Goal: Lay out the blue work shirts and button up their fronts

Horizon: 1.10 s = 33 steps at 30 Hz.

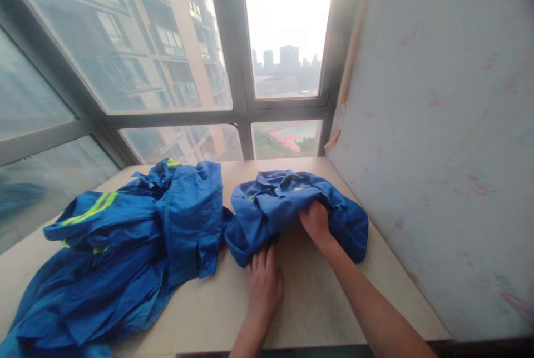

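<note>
A blue work jacket [287, 202] with a collar and yellow-green stripes lies bunched on the wooden sill, its collar toward the window. My right hand [316, 222] is closed on the jacket's near edge and holds that cloth raised off the surface; part of the fingers is hidden by the fabric. Lower and to the left, my left hand [265, 277] rests flat with fingers stretched out, the fingertips at the jacket's near left edge. A second heap of blue workwear [125, 247] with yellow-green bands spreads over the left side, close to the jacket.
The pale wooden sill [308, 313] has its front edge at the bottom of the view. Grey-framed windows [237, 113] rise behind and to the left. On the right stands a wall [438, 152] with faint floral paper, torn near the window corner.
</note>
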Each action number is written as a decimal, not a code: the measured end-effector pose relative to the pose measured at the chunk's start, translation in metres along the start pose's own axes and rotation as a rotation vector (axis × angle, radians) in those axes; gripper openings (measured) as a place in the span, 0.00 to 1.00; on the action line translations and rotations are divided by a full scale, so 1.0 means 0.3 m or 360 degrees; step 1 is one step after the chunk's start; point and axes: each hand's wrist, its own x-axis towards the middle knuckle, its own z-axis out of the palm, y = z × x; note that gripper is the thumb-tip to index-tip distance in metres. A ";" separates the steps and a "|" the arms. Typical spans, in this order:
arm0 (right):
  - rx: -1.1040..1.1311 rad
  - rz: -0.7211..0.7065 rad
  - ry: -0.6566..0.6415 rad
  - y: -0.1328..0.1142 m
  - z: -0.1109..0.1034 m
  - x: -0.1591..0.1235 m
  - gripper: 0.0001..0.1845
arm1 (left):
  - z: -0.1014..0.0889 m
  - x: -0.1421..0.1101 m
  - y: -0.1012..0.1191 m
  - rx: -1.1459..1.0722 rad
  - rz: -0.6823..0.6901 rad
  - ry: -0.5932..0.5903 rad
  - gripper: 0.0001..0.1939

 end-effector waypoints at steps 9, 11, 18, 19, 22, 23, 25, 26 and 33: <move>0.0052 0.0209 0.0099 -0.125 -0.381 0.358 0.17 | -0.254 0.349 -0.099 0.0171 -0.0178 0.0572 0.25; 0.0063 0.0221 0.0069 -0.126 -0.376 0.390 0.18 | -0.252 0.356 -0.085 0.0007 -0.0131 0.0590 0.22; 0.0364 0.0296 -0.0410 -0.017 -0.095 0.132 0.35 | -0.051 0.156 0.067 -0.0461 0.0054 0.0104 0.20; 0.0459 0.0267 -0.0484 0.012 -0.051 0.070 0.39 | -0.022 0.128 0.085 -0.0477 0.0075 0.0001 0.21; 0.0563 0.0141 -0.0474 0.099 0.034 -0.083 0.43 | 0.031 0.084 0.120 -0.0361 0.0106 -0.0225 0.25; 0.0567 0.0111 -0.0443 0.125 0.046 -0.117 0.41 | 0.037 0.081 0.126 -0.0295 0.0118 -0.0272 0.25; 0.0579 0.0083 -0.0393 0.173 0.045 -0.157 0.37 | 0.038 0.091 0.126 -0.0168 0.0136 -0.0327 0.17; 0.0582 0.0072 -0.0378 0.197 0.035 -0.167 0.35 | 0.034 0.099 0.121 -0.0113 0.0131 -0.0338 0.13; 0.0213 -0.0065 -0.0399 0.408 -0.105 -0.189 0.21 | -0.040 0.124 -0.029 -0.0058 0.0025 -0.0327 0.11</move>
